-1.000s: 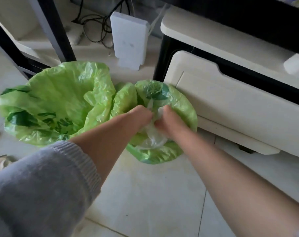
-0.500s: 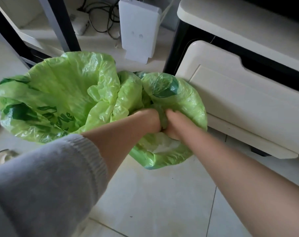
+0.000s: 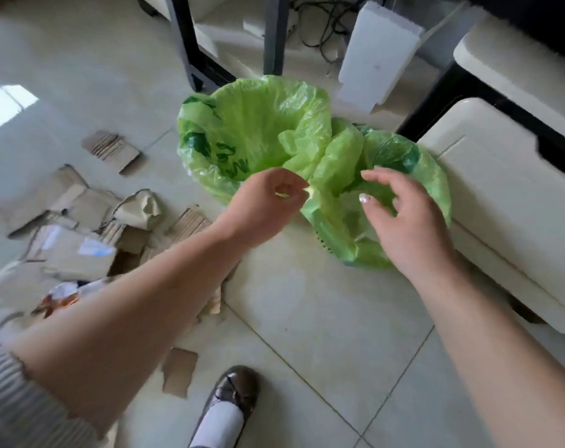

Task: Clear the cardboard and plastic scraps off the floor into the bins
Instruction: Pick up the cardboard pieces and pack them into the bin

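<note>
Both hands have come up out of the smaller bin since half a second ago, where they were pressed down together inside its green bag. Now the left hand (image 3: 268,202) is above the near edge between the two bins, with thumb and forefinger pinched together; a very small pale bit shows at the fingertips, but I cannot tell what it is or if it is really held. The right hand (image 3: 404,218) is over the smaller bin (image 3: 436,176), fingers spread and loosely curled, and it holds nothing. Inside this bin, under the right hand, some clear plastic (image 3: 352,215) lies on the green lining.

Just to the left, touching the smaller one, stands the larger bin (image 3: 242,130), also lined with a green bag, and its inside looks bare.

On the tiled floor (image 3: 323,318) to the left of the bins there is a pile of torn cardboard pieces (image 3: 64,218), partly hidden by the left forearm. One small cardboard piece (image 3: 179,371) lies apart, near the person's shoe (image 3: 232,392). A crumpled wrapper (image 3: 59,297) with orange print lies at the near edge of the pile. A white cabinet (image 3: 501,195) stands right of the smaller bin.
</note>
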Available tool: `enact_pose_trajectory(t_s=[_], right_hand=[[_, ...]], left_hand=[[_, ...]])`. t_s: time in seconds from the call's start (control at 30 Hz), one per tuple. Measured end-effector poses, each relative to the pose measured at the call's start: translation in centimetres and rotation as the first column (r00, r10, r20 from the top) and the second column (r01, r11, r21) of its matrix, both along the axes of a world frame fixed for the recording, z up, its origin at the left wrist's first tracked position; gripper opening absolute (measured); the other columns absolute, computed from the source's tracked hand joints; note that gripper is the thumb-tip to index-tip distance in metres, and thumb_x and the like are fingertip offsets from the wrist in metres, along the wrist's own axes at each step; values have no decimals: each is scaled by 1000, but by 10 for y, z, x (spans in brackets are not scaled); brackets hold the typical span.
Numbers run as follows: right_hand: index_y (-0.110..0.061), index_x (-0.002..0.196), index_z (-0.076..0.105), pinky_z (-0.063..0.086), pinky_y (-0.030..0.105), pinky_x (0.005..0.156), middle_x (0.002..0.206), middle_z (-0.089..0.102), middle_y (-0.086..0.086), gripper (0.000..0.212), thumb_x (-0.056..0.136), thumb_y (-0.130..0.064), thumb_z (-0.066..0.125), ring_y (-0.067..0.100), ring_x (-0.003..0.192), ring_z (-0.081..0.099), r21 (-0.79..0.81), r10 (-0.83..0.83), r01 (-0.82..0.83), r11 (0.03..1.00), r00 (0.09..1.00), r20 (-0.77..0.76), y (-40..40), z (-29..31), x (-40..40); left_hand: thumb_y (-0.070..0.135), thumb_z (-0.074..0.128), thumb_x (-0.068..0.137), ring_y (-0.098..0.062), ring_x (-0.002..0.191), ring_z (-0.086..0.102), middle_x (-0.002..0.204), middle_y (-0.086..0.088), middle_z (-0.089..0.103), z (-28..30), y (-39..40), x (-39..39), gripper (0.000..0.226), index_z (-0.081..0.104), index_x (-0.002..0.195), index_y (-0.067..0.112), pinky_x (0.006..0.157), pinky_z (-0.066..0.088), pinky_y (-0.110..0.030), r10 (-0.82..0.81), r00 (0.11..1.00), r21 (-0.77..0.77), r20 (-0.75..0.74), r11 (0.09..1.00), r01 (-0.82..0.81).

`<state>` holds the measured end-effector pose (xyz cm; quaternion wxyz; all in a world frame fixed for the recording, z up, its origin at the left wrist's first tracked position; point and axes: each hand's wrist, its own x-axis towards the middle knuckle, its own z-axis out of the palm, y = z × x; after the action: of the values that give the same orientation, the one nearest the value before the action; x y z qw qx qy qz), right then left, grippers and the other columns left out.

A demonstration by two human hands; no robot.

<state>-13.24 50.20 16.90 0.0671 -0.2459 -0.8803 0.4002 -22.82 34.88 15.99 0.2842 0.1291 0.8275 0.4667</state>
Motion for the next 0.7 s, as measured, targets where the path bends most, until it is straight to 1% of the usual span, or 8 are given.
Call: enact_pose_trajectory(t_s=[0.1,0.17,0.23,0.3,0.43,0.53,0.6,0.7], right_hand=[[-24,118,60,37,33,108,134,47,-11,32,86,-19,62,-1,122,42,-177,161,-148,973,985,63,-60,30,8],[-21,118,60,39,38,109,131,46,-13,33,85,-21,65,1,125,42,-268,291,-264,926,955,63,-108,62,12],[-19,119,61,35,24,109,132,48,-10,34,85,-22,65,2,126,42,-300,377,-342,891,924,68,-153,101,15],[-18,119,61,28,6,103,135,51,-4,34,85,-22,65,-1,123,42,-312,435,-391,866,896,84,-191,146,17],[-19,120,60,30,9,94,133,55,-1,33,87,-24,63,9,124,47,-317,489,-425,848,857,159,-245,239,21],[-21,120,60,32,12,82,124,59,-3,33,87,-26,62,10,114,52,-326,485,-405,854,846,222,-271,297,21],[-22,121,60,34,16,83,125,60,-1,34,87,-27,62,13,116,52,-326,470,-387,862,851,234,-286,324,20],[-22,121,59,39,23,89,126,60,4,35,87,-30,62,19,119,53,-323,463,-375,869,846,264,-306,358,16]], left_hand=[[20,60,89,-21,91,69,91,0,68,42,-71,30,5,63,90,24,74,58,-33,218,952,-58,216,976,-210],[21,61,88,-26,92,69,91,-3,70,79,-121,49,4,63,88,24,77,58,-38,341,891,-114,299,940,-322],[21,61,89,-25,91,69,91,-4,70,122,-167,67,4,64,91,22,79,57,-43,427,836,-155,344,904,-398],[20,60,90,-16,87,67,89,1,68,170,-208,83,4,62,89,23,79,57,-38,496,783,-164,376,867,-471],[20,59,91,-11,89,66,102,-4,69,273,-269,101,6,63,95,22,73,57,-30,594,694,-163,408,795,-584],[21,57,92,-10,88,65,107,-6,68,334,-302,103,12,62,103,18,70,55,-26,628,663,-168,408,765,-622],[20,57,92,-10,89,64,107,-6,66,365,-319,100,11,61,102,18,68,56,-24,633,655,-152,413,757,-635],[19,56,93,-11,90,65,107,-6,66,402,-342,95,17,61,108,16,80,55,-32,646,644,-147,411,744,-652]])
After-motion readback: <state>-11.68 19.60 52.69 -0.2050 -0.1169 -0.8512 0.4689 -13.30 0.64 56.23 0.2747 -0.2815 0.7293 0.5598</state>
